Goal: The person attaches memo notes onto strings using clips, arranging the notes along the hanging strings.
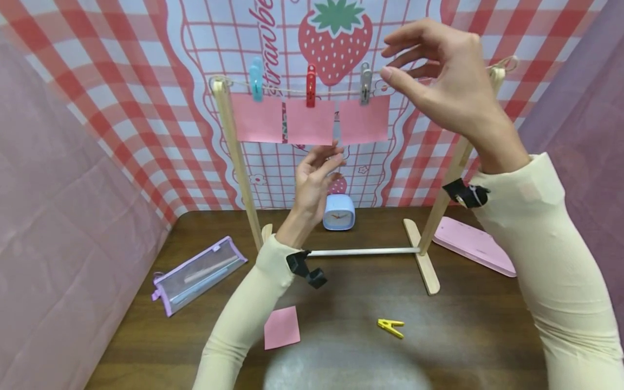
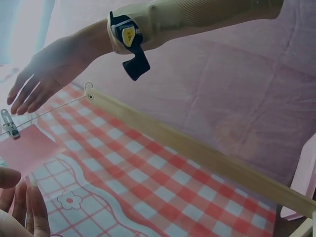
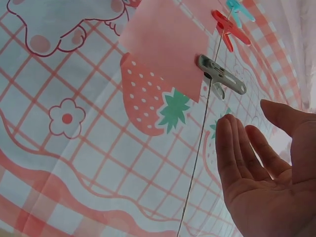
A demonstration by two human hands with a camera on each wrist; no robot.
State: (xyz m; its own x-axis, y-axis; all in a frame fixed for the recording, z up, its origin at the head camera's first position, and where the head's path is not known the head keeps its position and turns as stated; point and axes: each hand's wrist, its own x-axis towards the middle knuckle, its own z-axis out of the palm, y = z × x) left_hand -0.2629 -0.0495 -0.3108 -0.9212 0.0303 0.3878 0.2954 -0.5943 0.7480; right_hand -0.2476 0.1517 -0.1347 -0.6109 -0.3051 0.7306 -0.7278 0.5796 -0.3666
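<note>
Three pink paper squares hang from a string on a wooden stand. A light blue clothespin (image 1: 256, 79) grips the left paper (image 1: 258, 119), a red clothespin (image 1: 311, 85) the middle paper (image 1: 309, 123), and a grey clothespin (image 1: 365, 84) the right paper (image 1: 364, 120). My right hand (image 1: 446, 76) is raised beside the grey clothespin, fingers loosely bent and apart from it in the right wrist view. Just below the middle and right papers is my left hand (image 1: 314, 176), its fingers relaxed with nothing held. On the table lie a loose pink paper (image 1: 282, 328) and a yellow clothespin (image 1: 390, 327).
The stand's wooden posts (image 1: 239, 162) rise on both sides, joined low by a white bar (image 1: 365, 252). Behind it sits a blue clock (image 1: 338, 212). A clear pencil pouch (image 1: 200, 275) lies left, a pink case (image 1: 473, 246) right. A strawberry-print cloth (image 1: 205, 179) hangs behind.
</note>
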